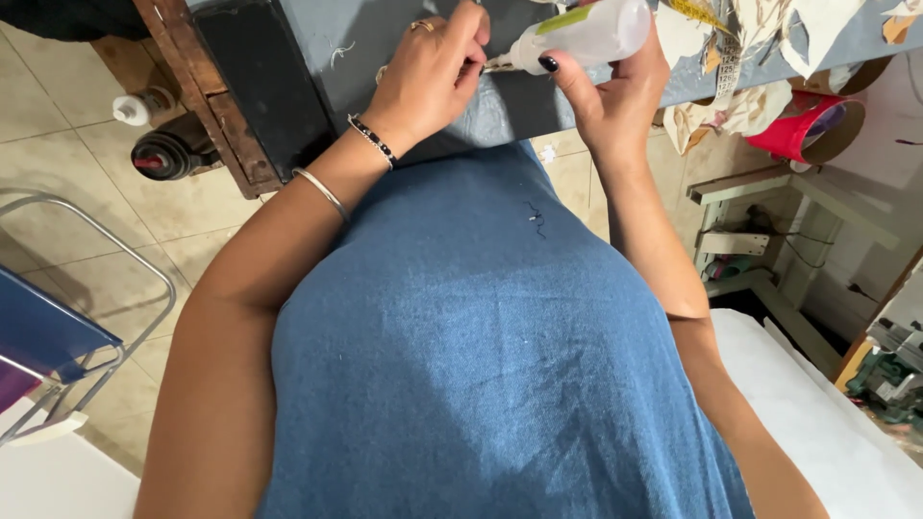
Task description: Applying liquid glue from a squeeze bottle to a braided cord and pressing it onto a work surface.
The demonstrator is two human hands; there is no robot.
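Head view: both hands (524, 72) raised, pinching glue bottle (582, 37).

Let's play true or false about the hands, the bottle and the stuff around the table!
1. The right hand holds a white squeeze bottle. True.
2. The left hand pinches at the bottle's nozzle. True.
3. The left wrist is bare. False: it wears a beaded bracelet and a metal bangle.
4. The person wears a red top. False: the top is blue.
5. A red container sits at the right. True.
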